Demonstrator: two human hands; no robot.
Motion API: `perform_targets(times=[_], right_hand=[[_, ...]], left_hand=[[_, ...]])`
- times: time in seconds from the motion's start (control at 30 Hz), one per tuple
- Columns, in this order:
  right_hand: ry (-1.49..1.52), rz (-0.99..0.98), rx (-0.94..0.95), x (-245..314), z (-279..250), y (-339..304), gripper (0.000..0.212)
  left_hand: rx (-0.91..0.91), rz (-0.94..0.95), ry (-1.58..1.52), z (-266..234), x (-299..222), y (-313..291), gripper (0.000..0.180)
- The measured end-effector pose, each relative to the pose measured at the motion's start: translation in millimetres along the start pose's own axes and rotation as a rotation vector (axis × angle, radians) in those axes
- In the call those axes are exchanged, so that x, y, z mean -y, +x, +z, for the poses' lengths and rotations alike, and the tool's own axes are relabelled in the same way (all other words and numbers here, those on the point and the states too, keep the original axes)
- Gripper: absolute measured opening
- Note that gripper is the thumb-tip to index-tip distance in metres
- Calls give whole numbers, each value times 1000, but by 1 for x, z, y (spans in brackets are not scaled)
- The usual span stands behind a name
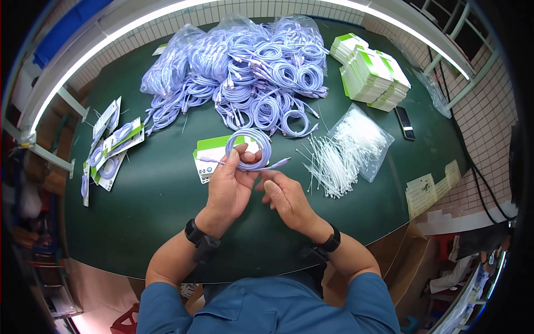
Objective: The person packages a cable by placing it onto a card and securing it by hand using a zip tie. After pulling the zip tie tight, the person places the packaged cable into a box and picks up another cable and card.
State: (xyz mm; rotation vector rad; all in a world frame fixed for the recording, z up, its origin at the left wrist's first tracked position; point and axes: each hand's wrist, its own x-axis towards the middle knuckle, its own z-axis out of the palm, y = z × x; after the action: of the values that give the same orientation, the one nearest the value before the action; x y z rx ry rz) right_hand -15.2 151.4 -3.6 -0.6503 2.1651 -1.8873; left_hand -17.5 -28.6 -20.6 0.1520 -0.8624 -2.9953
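Holding coil point(267, 148) over cards point(211, 154) with our left hand point(229, 188); right hand point(289, 201) just beside, fingers curled, grip we cannot tell. Coil could spring apart if our left pinch slackens.

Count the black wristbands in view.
2: left wristband around the wrist below the left hand; right wristband around the wrist below the right hand. Others could be hidden in the dim surroundings.
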Motion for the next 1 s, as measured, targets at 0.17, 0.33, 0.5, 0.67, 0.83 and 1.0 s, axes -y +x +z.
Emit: perform_targets(times=[0.17, 0.33, 0.5, 0.67, 0.83, 1.0], right_hand=[[-133, -178, -147, -27, 7, 12, 42], [-158, -177, -240, -45, 1, 19, 37], [156, 140, -188, -40, -3, 16, 34], [491, 185, -185, -38, -3, 18, 37], [633, 224, -221, -33, -5, 19, 42], [512, 211, -145, -28, 4, 16, 43]], left_hand=[[-32, -22, 165, 7, 23, -12, 37], [3, -111, 225, -1, 24, -7, 42], [-15, -163, 322, -6, 24, -5, 47], [18, -180, 366, -6, 22, -2, 48], [94, -89, 238, 4, 19, -10, 55], [111, -25, 316, -11, 14, -6, 60]])
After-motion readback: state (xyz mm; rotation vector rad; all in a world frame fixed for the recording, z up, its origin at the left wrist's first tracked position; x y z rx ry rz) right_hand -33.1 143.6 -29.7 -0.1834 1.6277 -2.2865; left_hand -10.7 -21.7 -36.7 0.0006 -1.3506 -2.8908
